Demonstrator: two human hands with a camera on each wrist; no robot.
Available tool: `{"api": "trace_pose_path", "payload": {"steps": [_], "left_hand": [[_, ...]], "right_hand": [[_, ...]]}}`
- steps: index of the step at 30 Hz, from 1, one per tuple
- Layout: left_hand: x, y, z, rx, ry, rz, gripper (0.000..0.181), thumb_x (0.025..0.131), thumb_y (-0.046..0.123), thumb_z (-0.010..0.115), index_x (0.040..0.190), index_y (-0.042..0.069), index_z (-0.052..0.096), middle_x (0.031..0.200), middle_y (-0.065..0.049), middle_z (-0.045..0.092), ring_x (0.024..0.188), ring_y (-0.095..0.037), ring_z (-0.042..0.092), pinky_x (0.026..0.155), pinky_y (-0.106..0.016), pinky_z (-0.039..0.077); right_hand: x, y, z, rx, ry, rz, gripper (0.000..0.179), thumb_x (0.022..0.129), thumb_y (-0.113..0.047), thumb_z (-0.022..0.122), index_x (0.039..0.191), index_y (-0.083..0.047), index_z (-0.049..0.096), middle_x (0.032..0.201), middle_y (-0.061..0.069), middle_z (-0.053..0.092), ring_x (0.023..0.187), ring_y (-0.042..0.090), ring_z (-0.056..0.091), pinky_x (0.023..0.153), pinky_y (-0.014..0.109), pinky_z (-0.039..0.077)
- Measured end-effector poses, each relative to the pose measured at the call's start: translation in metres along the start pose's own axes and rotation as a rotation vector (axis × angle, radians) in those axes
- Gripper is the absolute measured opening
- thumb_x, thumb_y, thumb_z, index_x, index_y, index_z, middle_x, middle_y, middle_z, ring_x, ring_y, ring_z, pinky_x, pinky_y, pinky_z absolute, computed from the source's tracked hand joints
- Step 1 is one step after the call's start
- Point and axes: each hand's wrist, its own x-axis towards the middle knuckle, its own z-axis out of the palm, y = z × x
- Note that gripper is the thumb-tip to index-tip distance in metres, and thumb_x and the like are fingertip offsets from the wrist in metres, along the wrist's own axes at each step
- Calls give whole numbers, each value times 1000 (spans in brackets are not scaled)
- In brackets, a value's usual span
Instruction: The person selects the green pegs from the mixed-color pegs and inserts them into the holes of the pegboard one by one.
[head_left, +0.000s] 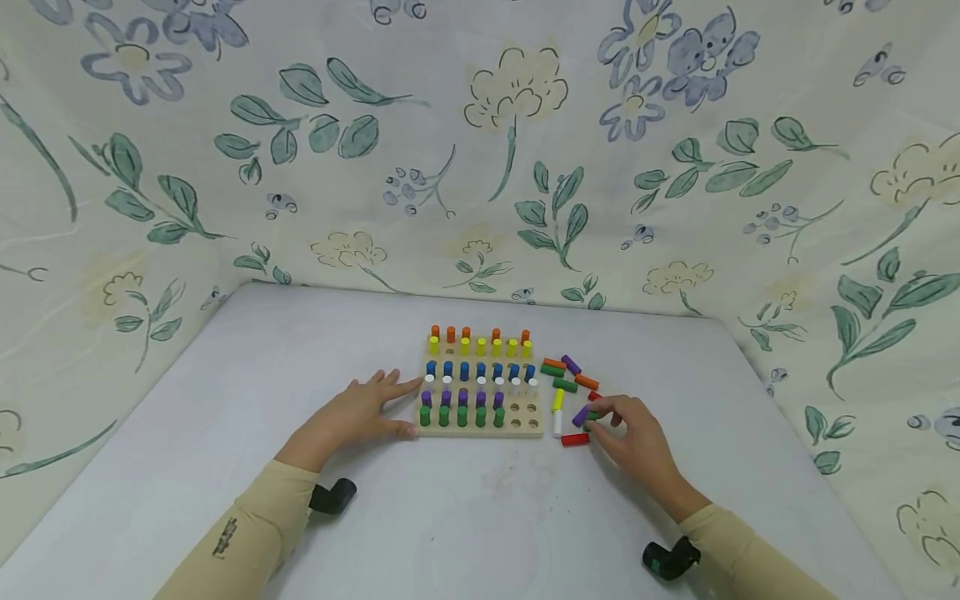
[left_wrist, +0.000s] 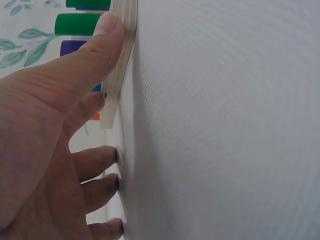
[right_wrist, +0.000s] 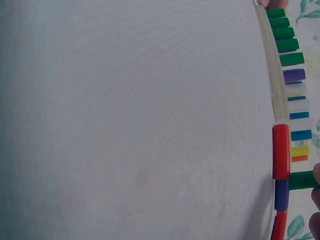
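Observation:
A wooden pegboard (head_left: pixel 480 432) lies on the table, its upright pegs standing in rows of orange, yellow, blue, white, purple and green. Bare holes show at its front right corner. With fingers spread, my left hand (head_left: pixel 358 415) rests at the board's left side; in the left wrist view its thumb (left_wrist: pixel 107 37) presses the board's edge by a green peg (left_wrist: pixel 77 24). To the right of the board, my right hand (head_left: pixel 632 429) pinches a green peg (right_wrist: pixel 302 180) between its fingertips. Close to those fingertips lies a purple peg (head_left: pixel 581 416).
Loose pegs lie between the board and my right hand: a red peg (head_left: pixel 575 440), a white peg (head_left: pixel 557 424), a yellow peg (head_left: pixel 558 400), a green peg (head_left: pixel 565 385), an orange peg (head_left: pixel 587 382) and several others. A flowered cloth (head_left: pixel 450 167) hangs behind the white table (head_left: pixel 337 333).

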Motion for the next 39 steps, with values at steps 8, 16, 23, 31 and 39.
{"api": "trace_pose_path", "payload": {"steps": [8, 16, 23, 31, 39], "left_hand": [[0, 0, -1, 1, 2, -1, 88, 84, 56, 76, 158, 23, 41, 164, -24, 24, 152, -49, 13, 117, -73, 11], [1, -1, 0, -1, -2, 2, 88, 84, 57, 76, 158, 24, 41, 164, -23, 24, 152, -48, 12, 117, -73, 11], [0, -1, 0, 4, -1, 4, 87, 85, 56, 76, 158, 24, 41, 164, -23, 24, 152, -48, 12, 116, -73, 12], [1, -1, 1, 2, -1, 0, 87, 85, 56, 76, 158, 25, 41, 165, -23, 24, 152, -48, 12, 117, -72, 10], [1, -2, 2, 5, 0, -7, 87, 84, 57, 75, 158, 25, 41, 165, -23, 24, 152, -49, 13, 116, -73, 12]], "right_hand": [[3, -3, 3, 27, -6, -14, 29, 89, -16, 81, 116, -14, 71, 102, -2, 67, 90, 15, 54, 71, 27, 52], [6, -7, 8, 52, 11, -56, 27, 87, -13, 82, 112, -13, 71, 98, -3, 67, 88, 13, 54, 71, 27, 51], [8, -11, 13, 65, 13, -75, 27, 87, -12, 82, 112, -13, 71, 93, -5, 64, 87, 12, 53, 70, 26, 50], [9, -16, 17, 101, 0, -79, 27, 87, -11, 82, 112, -12, 71, 96, -4, 66, 87, 12, 53, 71, 26, 50], [10, -21, 20, 110, 2, -108, 25, 87, -10, 82, 110, -10, 71, 102, -1, 69, 86, 12, 54, 71, 28, 51]]}}
